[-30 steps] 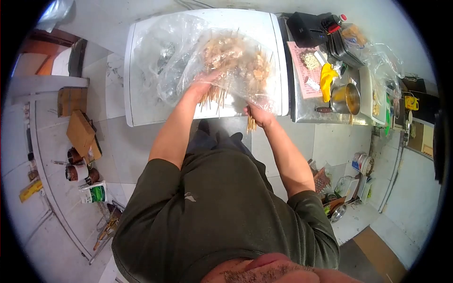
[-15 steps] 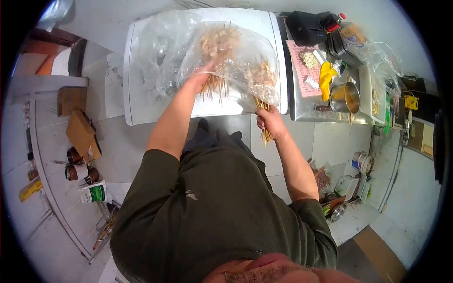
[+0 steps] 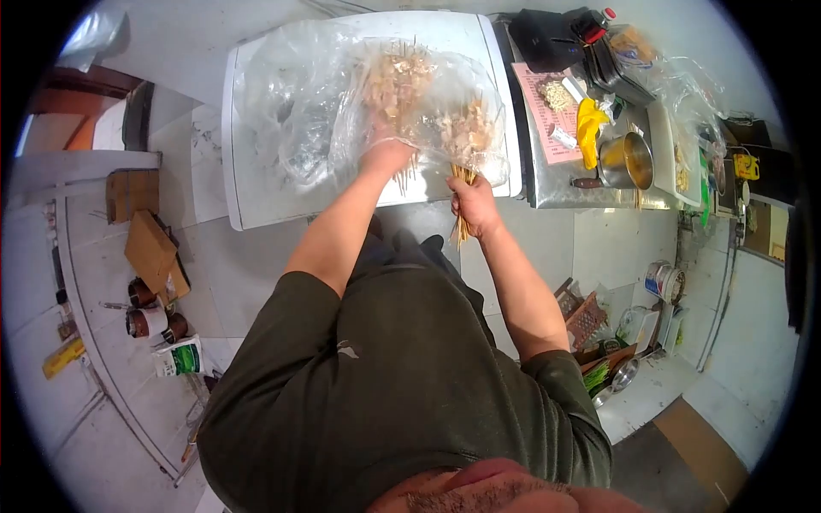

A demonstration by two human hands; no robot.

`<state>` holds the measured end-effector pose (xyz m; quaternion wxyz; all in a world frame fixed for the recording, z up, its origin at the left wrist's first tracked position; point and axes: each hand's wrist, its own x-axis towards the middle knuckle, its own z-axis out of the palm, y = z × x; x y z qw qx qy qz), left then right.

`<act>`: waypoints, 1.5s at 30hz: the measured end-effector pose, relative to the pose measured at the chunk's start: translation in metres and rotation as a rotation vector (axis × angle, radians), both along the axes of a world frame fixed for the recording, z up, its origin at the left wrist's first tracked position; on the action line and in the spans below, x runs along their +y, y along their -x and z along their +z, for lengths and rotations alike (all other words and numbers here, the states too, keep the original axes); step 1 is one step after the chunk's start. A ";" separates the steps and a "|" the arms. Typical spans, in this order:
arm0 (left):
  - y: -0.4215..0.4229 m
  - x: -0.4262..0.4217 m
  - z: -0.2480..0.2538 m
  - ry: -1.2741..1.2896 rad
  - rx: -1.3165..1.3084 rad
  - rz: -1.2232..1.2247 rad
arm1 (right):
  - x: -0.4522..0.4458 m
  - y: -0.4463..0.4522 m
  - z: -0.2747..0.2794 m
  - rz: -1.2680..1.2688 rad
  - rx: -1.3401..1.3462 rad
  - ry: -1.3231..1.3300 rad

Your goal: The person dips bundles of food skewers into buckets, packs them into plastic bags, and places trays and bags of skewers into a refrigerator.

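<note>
Skewers (image 3: 398, 81) inside bag (image 3: 346, 128) (crinkled, clear)

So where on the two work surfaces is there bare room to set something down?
The white table has a near-left corner below the clear plastic and a far-edge strip beyond the skewers. The steel counter has a patch between pink sheet and near edge. Crowded: mid-table, and around the black box.

The plastic bag (image 3: 346, 128) blurs and partly hides the left hand (image 3: 386, 147).
</note>
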<state>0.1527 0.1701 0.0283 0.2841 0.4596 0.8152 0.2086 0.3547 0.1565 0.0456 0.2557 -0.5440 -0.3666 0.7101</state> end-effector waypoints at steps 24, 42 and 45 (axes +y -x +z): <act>0.054 0.000 0.054 -0.060 -1.035 0.198 | -0.003 0.049 0.014 -0.126 0.057 -0.039; 0.055 0.010 0.068 0.001 -0.538 0.035 | -0.010 0.056 -0.001 -0.128 0.019 -0.110; 0.044 0.003 0.074 -0.204 -0.661 0.043 | 0.008 0.065 -0.031 -0.166 -0.197 -0.362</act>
